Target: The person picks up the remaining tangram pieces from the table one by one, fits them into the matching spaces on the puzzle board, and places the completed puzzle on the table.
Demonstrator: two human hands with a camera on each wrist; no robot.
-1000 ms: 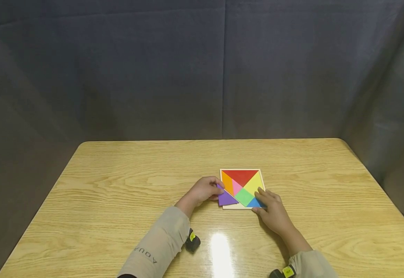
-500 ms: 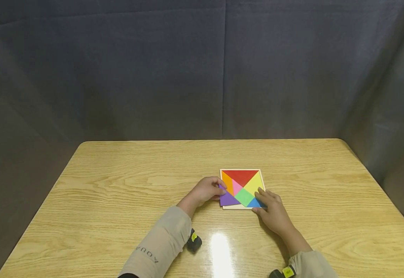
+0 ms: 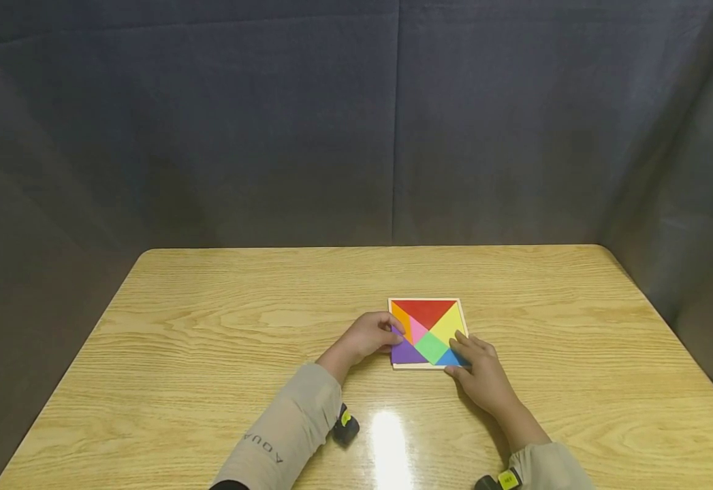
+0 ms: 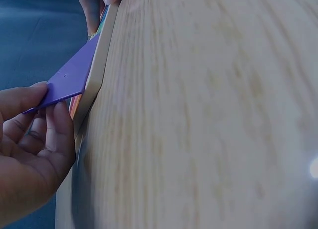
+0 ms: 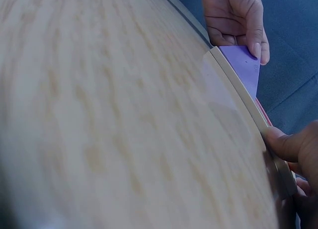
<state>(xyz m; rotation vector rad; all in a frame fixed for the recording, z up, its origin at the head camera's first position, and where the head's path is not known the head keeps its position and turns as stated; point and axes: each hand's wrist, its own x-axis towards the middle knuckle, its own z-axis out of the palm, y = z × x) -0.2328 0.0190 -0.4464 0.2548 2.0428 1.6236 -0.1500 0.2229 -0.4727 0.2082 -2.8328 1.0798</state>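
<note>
My left hand (image 3: 368, 335) pinches a flat purple triangle (image 3: 405, 353) between thumb and fingers. The triangle is held tilted over the near left corner of a square wooden tangram tray (image 3: 417, 367), as the left wrist view shows. In the tray lie a red triangle (image 3: 425, 312), a yellow triangle (image 3: 452, 321), an orange piece (image 3: 400, 318), a pink triangle (image 3: 417, 329), a green square (image 3: 432, 348) and a blue triangle (image 3: 450, 358). Gripping the near right corner, my right hand (image 3: 483, 374) has its thumb on the front edge and partly covers the blue triangle.
The tray lies on a wood-grain table (image 3: 240, 306). Behind and beside it hangs a dark curtain (image 3: 270, 136). A black wrist camera (image 3: 345, 429) sits under the left sleeve, another (image 3: 488, 482) by the right. Light glares off the near tabletop.
My left hand has shifted slightly right, bringing the purple triangle from overhanging the tray's left edge to over the near left corner. The right hand and the tray have stayed in place.
</note>
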